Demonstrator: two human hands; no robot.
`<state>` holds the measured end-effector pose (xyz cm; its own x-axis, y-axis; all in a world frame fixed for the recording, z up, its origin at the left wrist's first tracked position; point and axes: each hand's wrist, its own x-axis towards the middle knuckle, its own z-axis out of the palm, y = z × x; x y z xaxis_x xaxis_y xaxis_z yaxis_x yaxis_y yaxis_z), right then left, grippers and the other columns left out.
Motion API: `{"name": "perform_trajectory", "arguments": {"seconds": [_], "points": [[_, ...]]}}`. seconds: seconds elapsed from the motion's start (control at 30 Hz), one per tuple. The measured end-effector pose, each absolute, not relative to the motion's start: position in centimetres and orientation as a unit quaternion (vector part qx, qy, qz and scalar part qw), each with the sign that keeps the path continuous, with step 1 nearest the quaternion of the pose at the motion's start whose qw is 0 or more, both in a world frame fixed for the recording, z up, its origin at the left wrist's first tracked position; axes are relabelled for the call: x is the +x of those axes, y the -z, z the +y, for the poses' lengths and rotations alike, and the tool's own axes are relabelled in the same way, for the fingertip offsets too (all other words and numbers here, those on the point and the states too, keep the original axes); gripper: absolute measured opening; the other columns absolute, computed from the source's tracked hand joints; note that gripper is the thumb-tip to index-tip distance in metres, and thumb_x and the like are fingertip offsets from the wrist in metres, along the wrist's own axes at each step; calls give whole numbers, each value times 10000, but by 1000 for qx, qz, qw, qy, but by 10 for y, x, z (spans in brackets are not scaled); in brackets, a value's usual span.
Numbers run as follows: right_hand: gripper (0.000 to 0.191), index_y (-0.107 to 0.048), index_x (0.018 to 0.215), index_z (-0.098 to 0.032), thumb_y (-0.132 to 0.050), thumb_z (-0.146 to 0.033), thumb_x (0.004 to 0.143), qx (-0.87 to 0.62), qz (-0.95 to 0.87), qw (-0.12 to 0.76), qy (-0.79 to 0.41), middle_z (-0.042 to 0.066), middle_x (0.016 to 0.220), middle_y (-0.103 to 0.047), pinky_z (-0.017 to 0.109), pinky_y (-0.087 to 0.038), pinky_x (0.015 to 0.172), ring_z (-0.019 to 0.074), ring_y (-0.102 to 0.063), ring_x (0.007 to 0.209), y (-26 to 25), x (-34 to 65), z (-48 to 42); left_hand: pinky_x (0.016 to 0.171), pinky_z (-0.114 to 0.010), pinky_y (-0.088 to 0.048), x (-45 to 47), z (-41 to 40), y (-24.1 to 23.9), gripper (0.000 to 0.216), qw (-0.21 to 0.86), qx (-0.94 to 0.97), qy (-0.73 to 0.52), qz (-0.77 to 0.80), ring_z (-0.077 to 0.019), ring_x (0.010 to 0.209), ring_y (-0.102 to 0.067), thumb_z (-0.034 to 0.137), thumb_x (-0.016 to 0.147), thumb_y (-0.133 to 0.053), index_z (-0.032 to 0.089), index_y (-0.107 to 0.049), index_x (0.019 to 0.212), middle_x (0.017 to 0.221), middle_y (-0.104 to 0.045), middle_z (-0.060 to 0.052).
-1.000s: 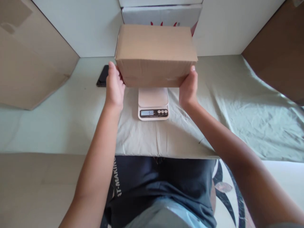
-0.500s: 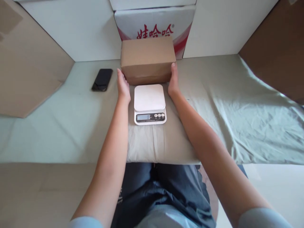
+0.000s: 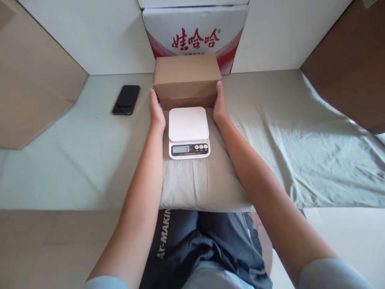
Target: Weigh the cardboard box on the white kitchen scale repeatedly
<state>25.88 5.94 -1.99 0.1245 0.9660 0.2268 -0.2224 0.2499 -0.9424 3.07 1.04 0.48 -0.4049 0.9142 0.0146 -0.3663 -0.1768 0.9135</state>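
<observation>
A closed brown cardboard box [image 3: 188, 82] is just behind a white kitchen scale [image 3: 188, 124], its lower front edge close to the scale's far edge. My left hand [image 3: 156, 108] presses against the box's left side. On the right side, my right hand [image 3: 220, 102] grips it with the thumb up along the front corner. Most of the fingers on both hands are hidden behind the box. Nothing lies on the scale's platform, and its lit display [image 3: 181, 149] reads 0. I cannot tell whether the box rests fully on the cloth.
A black phone [image 3: 126, 100] lies on the green cloth [image 3: 267, 120] to the left. A white carton with red lettering [image 3: 195, 38] stands at the back wall. Large cardboard panels [image 3: 33, 80] rise at the left and right [image 3: 345, 68].
The box sits slightly lower in the picture, uncovering more of the white carton's lettering. Both hands keep their hold on its sides. The view has shifted a little.
</observation>
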Motion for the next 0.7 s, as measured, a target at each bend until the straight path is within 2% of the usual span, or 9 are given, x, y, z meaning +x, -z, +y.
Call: {"name": "perform_trajectory", "arguments": {"seconds": [0.07,0.2,0.27,0.37,0.47,0.6,0.7], "points": [[991,-661,1387,-480,-520,-1105,631,-392,-467,634,-475,-204,1622,-642,453,-210,1516,216,-345,1728,22,261,64,1383,-385,-348,28,8,-5,904,451,317,-701,452,-179,1595,-505,893,1032,-169,198,-673,1314,1518,-726,-44],[981,-672,1338,-488,-589,-1070,553,-368,-448,648,-494,-213,1520,-724,403,-235,1481,155,-370,1690,26,261,69,1365,-353,-377,23,2,-4,884,417,368,-702,445,-202,1604,-511,828,1087,-243,141,-633,1484,1698,-572,-125],[927,-700,1298,-473,-586,-1054,585,-364,-448,657,-486,-171,1462,-765,426,-204,1492,174,-338,1713,25,261,68,1353,-323,-387,20,1,-3,867,413,376,-693,456,-207,1643,-467,823,1085,-268,167,-629,1524,1746,-514,-126],[852,-707,1307,-449,-534,-1031,709,-369,-468,660,-458,-122,1468,-758,495,-197,1513,228,-323,1737,24,260,65,1363,-331,-375,18,2,-3,857,421,378,-679,467,-217,1674,-420,808,1093,-276,173,-585,1579,1783,-463,-121],[1005,-626,1416,-435,-497,-1091,666,-392,-482,648,-439,-154,1543,-705,490,-200,1511,222,-340,1718,25,262,64,1381,-383,-350,18,4,-2,894,421,374,-685,463,-232,1657,-449,766,1120,-228,84,-481,1640,1785,-445,-166],[987,-594,1421,-409,-505,-1085,707,-392,-492,640,-441,-166,1596,-657,462,-203,1508,210,-361,1693,26,263,68,1333,-328,-411,15,4,1,858,432,372,-681,460,-227,1652,-460,811,1089,-291,169,-586,1577,1768,-484,-134],[1098,-550,1413,-341,-498,-1111,632,-397,-474,648,-445,-119,1591,-652,466,-145,1509,213,-378,1656,26,263,71,1354,-358,-389,15,3,0,814,433,367,-681,463,-224,1645,-469,792,1101,-293,194,-615,1549,1748,-518,-108]]}}
